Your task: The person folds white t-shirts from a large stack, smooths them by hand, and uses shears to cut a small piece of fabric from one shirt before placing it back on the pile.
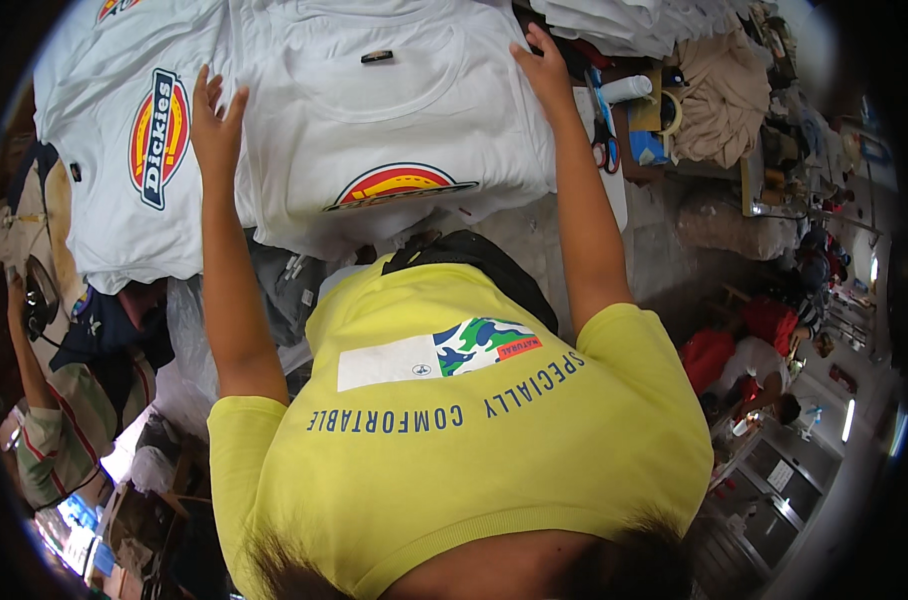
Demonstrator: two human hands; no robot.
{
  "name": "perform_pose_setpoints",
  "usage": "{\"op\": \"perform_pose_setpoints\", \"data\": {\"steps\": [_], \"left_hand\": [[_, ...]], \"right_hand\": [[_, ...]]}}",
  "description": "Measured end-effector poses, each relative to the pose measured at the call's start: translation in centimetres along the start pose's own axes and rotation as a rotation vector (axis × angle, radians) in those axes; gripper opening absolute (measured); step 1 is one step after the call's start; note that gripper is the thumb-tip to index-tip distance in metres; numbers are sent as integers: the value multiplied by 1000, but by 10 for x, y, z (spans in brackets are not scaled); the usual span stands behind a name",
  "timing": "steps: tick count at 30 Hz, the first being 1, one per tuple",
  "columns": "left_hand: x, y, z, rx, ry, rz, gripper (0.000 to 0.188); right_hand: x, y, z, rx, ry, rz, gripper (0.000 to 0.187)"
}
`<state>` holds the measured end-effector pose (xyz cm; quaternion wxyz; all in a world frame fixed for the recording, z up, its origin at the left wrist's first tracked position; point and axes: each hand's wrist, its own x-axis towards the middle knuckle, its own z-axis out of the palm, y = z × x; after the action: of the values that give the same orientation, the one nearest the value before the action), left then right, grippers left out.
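Here both hands rest on a white T-shirt point(414, 110) spread flat on the bench point(614, 195). The left hand point(217, 120) lies at the shirt's left edge, fingers open and spread. The right hand point(546, 68) presses the right shoulder area, fingers open too. A second white T-shirt point(104, 160) lies just beside the first, to its left. Scissors point(604, 150) sit near the right forearm.
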<state>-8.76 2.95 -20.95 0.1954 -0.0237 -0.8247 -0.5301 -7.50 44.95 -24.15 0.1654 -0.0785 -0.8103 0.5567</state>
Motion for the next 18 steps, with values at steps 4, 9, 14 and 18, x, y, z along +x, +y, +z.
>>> {"op": "perform_pose_setpoints", "data": {"steps": [4, 9, 14, 18], "left_hand": [[-36, -7, -27, 460, -62, 110, 40], [-133, -12, -50, 465, -7, -43, 24], [-202, -45, -68, 512, -134, -178, 28], [-208, -81, -72, 237, -134, -324, 39]], "right_hand": [[-30, 14, -35, -395, -116, -148, 30], [-87, 2, -59, -363, -78, -10, 17], [-163, 40, -91, -327, 53, 146, 12], [-186, 46, -101, -393, 25, 175, 18]]}}
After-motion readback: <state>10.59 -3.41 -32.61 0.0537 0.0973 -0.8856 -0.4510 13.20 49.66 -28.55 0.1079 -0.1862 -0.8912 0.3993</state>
